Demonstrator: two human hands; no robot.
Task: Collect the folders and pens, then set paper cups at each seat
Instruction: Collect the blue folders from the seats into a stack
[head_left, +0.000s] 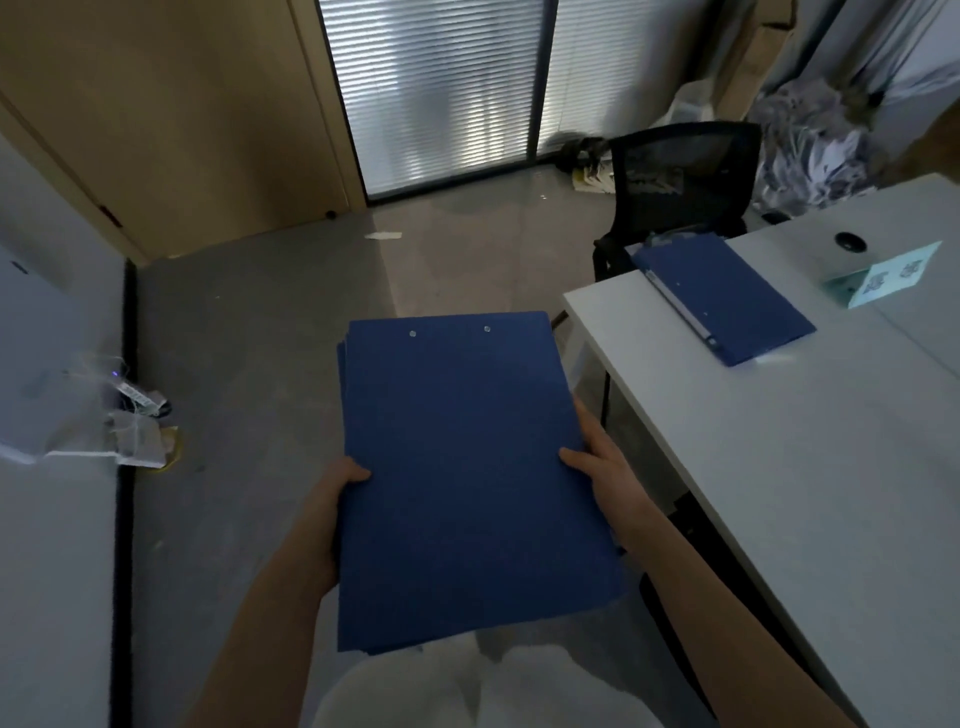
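Observation:
I carry a stack of blue folders flat in front of me, above the floor. My left hand grips the stack's left edge, thumb on top. My right hand grips the right edge, thumb on the cover. Another blue folder lies closed on the white table to my right, near its far corner. No pens or paper cups are in view.
A black mesh chair stands at the table's far end. A pale green card and a black cable grommet are on the table. A grey partition with crumpled wrapping runs along the left. Grey floor stretches ahead to the blinds.

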